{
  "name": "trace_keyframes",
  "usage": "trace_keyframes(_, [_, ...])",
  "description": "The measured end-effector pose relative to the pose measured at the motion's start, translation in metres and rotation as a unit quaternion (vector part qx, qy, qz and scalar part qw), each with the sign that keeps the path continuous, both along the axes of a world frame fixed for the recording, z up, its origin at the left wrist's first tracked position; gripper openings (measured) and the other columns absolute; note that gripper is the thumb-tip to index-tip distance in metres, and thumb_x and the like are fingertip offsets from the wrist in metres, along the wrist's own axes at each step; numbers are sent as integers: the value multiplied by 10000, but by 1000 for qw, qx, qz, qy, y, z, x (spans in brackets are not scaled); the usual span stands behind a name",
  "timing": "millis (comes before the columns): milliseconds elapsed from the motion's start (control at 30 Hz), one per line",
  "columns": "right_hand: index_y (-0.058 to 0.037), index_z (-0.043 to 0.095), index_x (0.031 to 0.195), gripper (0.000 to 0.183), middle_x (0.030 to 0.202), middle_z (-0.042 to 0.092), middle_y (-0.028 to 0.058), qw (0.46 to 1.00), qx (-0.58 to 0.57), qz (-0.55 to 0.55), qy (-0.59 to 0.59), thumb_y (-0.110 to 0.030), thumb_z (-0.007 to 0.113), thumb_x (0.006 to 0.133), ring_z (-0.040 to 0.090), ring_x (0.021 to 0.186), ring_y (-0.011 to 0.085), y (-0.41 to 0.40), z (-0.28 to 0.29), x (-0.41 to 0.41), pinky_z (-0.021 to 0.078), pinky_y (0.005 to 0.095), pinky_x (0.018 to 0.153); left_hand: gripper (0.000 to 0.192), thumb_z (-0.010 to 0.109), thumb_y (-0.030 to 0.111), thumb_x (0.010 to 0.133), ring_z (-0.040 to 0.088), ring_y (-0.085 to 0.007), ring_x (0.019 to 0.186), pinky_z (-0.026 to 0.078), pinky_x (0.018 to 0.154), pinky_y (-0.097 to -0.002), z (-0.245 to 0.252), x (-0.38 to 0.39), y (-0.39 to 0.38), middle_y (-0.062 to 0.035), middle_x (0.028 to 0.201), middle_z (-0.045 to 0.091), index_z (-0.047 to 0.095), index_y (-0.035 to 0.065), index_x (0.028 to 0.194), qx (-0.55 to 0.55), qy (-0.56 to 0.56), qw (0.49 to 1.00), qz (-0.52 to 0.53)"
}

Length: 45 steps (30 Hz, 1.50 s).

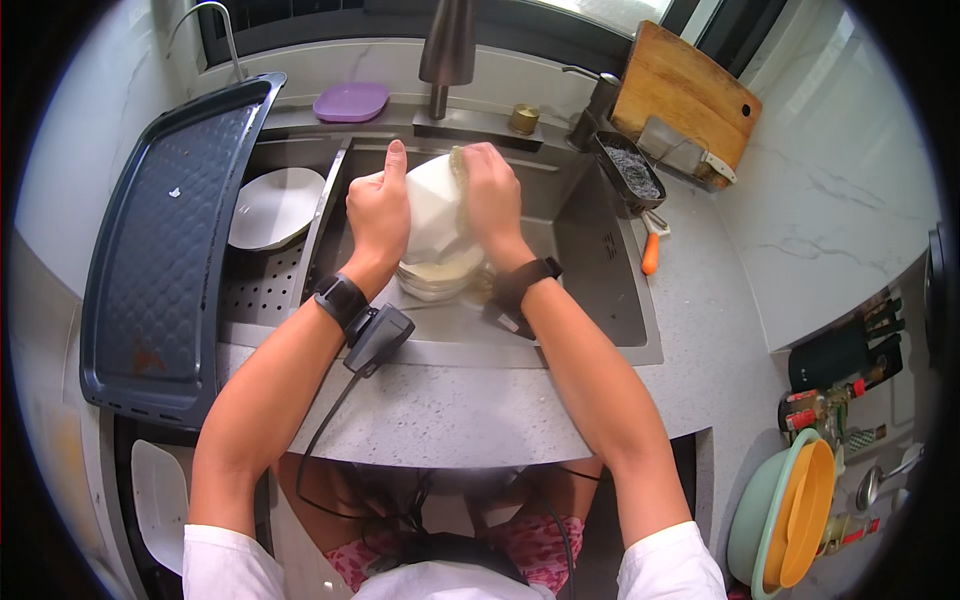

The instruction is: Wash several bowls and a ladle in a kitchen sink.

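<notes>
A white faceted bowl (435, 202) is held tilted above the stainless steel sink (600, 300). My left hand (380, 210) grips it from the left, thumb pointing up. On its other side my right hand (491, 195) presses a yellowish scrubbing pad or sponge (459, 191) against the bowl; the fingers partly hide the pad. Several stacked bowls (435, 283) sit in the sink just below, partly covered by the held bowl. Each wrist wears a black strap, with a small device on the left one.
A dark baking tray (165, 247) leans at the left beside a white dish (277, 206) on the drainer (262, 281). Behind stand the faucet (448, 52) and a purple dish (351, 102). To the right are a wooden cutting board (682, 97), scourer holder (630, 172) and orange-handled peeler (651, 247).
</notes>
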State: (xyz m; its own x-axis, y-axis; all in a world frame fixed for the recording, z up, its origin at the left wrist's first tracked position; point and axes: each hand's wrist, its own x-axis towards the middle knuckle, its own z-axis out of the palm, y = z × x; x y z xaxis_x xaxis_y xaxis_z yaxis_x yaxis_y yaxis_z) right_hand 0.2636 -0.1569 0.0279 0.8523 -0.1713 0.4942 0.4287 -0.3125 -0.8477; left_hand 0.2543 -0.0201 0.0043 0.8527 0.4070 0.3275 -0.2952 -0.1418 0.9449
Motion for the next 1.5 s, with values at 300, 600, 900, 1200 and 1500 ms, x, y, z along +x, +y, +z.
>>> trace_keyframes(300, [-40, 715, 1019, 367, 1030, 717, 156, 996, 82, 38, 21, -342, 508, 1001, 670, 980, 326, -6, 1, 11, 493, 430, 888, 649, 612, 517, 1036, 453, -102, 564, 394, 548, -316, 20, -6, 7, 16, 629, 561, 573, 40, 599, -173, 54, 981, -68])
trace_keyframes(600, [-116, 665, 1228, 553, 1201, 687, 95, 835, 441, 199, 263, -537, 372, 1019, 660, 1122, 277, -13, -27, 15, 530, 452, 994, 496, 512, 447, 1074, 706, -200, 896, 559, 813, -338, 26, -6, 12, -125, 1037, 734, 705, -10, 1078, -375, 41, 910, -173])
trace_keyframes(900, [-64, 652, 1238, 567, 1203, 684, 125, 830, 464, 204, 231, -517, 388, 1022, 668, 1097, 283, -17, -3, 1, 535, 434, 989, 469, 401, 408, 1095, 680, -205, 1090, 516, 991, -345, 12, -6, 11, -81, 1224, 716, 650, 53, 1275, -368, 46, 905, -208])
trace_keyframes(1200, [86, 703, 840, 452, 786, 695, 105, 976, 32, 155, 148, -350, 621, 920, 591, 734, 173, -35, -4, 19, 447, 335, 697, 564, 617, 457, 1031, 564, -78, 572, 452, 572, -271, 6, 4, 20, 8, 636, 633, 713, 14, 695, -32, 69, 957, -281])
trace_keyframes(1500, [67, 711, 825, 420, 734, 688, 105, 967, 41, 158, 198, -335, 626, 914, 592, 677, 172, -34, 3, 12, 455, 339, 666, 639, 569, 499, 1036, 539, -129, 588, 464, 605, -374, -15, 8, 5, -88, 590, 617, 670, -58, 740, 63, 67, 977, -191])
